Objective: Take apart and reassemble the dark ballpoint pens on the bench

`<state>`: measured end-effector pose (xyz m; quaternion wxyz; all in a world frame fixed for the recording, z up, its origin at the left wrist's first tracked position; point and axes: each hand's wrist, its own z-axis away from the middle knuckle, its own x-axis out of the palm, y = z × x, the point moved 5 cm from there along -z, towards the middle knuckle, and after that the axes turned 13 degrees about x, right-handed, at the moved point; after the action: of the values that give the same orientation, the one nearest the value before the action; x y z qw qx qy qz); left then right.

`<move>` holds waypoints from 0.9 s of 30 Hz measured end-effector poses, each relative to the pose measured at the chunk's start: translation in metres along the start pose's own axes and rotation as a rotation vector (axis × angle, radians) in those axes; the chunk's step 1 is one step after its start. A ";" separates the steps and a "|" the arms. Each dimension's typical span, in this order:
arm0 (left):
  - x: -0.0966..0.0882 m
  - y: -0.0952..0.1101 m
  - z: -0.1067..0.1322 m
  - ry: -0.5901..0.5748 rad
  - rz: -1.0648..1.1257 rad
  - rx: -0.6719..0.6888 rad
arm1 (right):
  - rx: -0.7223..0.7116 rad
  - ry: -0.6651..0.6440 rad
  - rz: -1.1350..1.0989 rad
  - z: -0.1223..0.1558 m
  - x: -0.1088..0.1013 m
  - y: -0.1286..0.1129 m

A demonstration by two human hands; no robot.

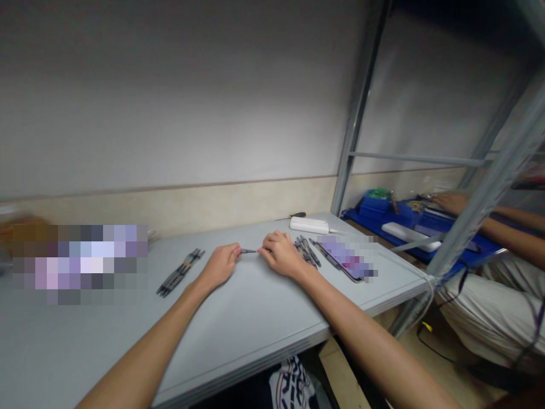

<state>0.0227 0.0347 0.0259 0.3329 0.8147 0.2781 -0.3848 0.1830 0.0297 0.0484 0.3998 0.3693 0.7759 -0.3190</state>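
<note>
My left hand (220,265) and my right hand (281,253) meet over the pale grey table (238,324), both pinched on one thin dark pen-like rod (249,251) held level between them. A bundle of similar dark rods (180,272) lies to the left of my left hand. Another heap of dark rods (308,250) lies just right of my right hand, touching or nearly touching it.
A phone with a lit screen (346,258) lies right of the heap. A white oblong device (309,225) and a screwdriver (293,216) sit near the wall. A metal shelf post (357,108) stands at the table's right; beyond it another person's hand (451,201) rests on a blue tray (409,227).
</note>
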 end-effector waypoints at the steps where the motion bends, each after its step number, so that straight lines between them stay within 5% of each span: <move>1: 0.001 0.000 0.000 0.004 0.000 0.005 | -0.010 0.017 -0.037 0.001 -0.001 0.001; 7: 0.000 0.002 0.000 0.021 0.023 0.019 | 0.019 0.050 -0.189 0.002 0.001 0.004; 12: -0.005 0.001 -0.001 0.030 0.003 -0.009 | 0.115 -0.043 -0.203 -0.005 0.012 0.014; 18: -0.005 -0.002 -0.001 0.039 -0.007 -0.006 | 0.076 0.040 -0.378 -0.006 0.007 0.020; 24: -0.006 -0.006 0.000 0.063 -0.005 -0.006 | 0.208 -0.121 -0.439 -0.008 0.013 0.021; 27: -0.005 -0.008 -0.001 0.058 -0.011 -0.013 | 0.210 -0.087 -0.513 -0.009 0.011 0.022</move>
<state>0.0146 0.0389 0.0279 0.3282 0.8218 0.2945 -0.3609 0.1933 0.0522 0.0388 0.2986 0.1861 0.7887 -0.5041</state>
